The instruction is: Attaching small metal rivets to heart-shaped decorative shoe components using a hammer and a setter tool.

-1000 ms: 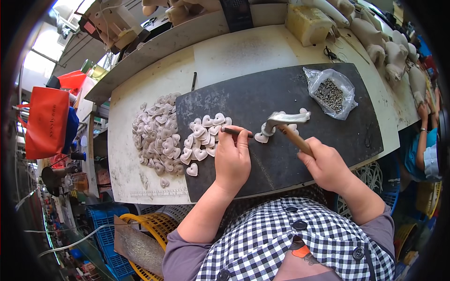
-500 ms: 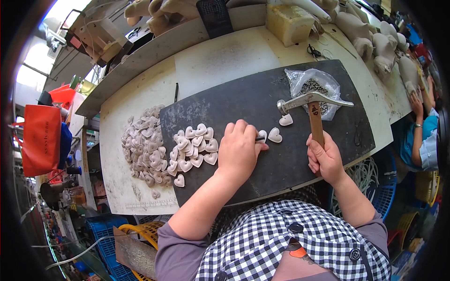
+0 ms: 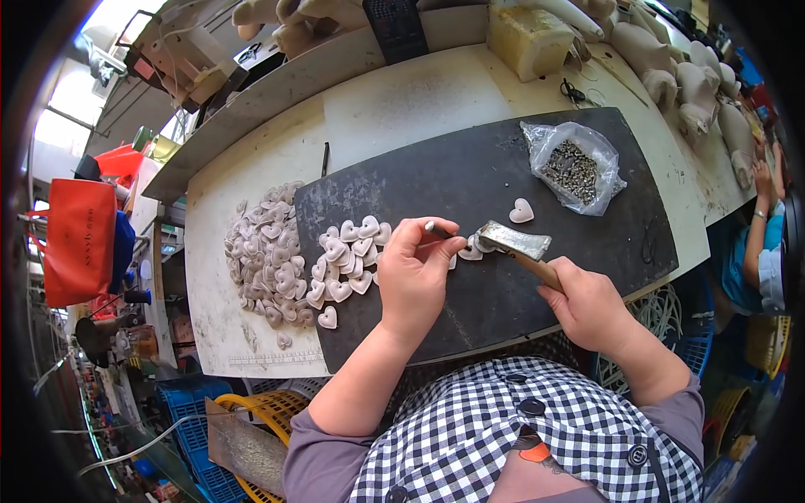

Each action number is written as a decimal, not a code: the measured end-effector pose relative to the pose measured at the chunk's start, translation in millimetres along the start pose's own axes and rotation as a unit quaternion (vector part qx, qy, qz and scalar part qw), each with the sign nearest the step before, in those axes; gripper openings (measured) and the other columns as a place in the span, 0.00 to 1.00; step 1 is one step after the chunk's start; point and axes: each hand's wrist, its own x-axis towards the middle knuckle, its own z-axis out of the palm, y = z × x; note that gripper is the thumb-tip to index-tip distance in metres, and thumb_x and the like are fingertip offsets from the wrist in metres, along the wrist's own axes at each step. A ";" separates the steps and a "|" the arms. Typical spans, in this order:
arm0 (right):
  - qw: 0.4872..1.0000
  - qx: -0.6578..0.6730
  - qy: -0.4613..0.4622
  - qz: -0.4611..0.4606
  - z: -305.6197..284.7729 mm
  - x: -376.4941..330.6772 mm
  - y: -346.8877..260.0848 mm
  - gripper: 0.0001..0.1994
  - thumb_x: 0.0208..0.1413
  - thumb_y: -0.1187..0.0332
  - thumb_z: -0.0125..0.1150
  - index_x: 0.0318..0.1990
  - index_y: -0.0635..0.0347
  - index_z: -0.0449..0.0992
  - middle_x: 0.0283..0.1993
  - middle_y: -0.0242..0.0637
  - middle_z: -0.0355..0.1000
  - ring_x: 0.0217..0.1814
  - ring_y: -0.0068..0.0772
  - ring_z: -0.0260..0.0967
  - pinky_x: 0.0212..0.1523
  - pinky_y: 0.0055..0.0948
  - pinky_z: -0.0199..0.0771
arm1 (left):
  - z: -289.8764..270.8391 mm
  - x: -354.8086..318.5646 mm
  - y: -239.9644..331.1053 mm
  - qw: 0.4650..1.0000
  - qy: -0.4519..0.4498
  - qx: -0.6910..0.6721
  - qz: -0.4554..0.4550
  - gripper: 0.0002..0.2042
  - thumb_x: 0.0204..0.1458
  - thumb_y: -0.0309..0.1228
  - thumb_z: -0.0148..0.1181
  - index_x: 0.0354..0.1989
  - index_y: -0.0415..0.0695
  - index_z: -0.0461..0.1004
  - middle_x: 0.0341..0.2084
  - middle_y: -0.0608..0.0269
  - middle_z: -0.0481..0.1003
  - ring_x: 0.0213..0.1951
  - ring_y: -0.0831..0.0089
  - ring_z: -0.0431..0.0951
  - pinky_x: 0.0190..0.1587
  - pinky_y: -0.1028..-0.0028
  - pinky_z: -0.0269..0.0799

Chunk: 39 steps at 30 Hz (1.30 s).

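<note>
The left hand (image 3: pixel 412 272) pinches a small punch (image 3: pixel 438 230) over a pale heart piece (image 3: pixel 470 249) on the dark mat (image 3: pixel 470 180) near the counter's front edge. The right hand (image 3: pixel 591 303), its grip wrapped round the handle, rests the hammer (image 3: pixel 513 241) on that heart. This looks like the striking step; the next blow calls for a steady punch and fingers kept clear.

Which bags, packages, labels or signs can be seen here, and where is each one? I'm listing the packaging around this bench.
Clear plastic bag: on the dark mat, far right of the hands, crumpled, open-topped, holding small dark metal bits.
Red bag: hanging at the far left beyond the bench, flat and rectangular, with faint print.
Yellowish block: at the bench's back edge, boxy; whether it is a package I cannot tell.
No screens or signs in view.
</note>
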 end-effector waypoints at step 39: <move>0.944 0.209 0.183 -0.178 -14.5 -15.9 -10.0 0.08 0.60 0.75 0.53 0.45 0.67 0.68 0.37 0.45 0.74 0.31 0.24 0.73 0.32 0.27 0.73 | 14.3 4.6 -19.4 0.914 -0.051 0.324 0.240 0.06 0.49 0.20 0.56 0.35 0.44 0.70 0.24 0.60 0.75 0.28 0.59 0.76 0.32 0.64 0.72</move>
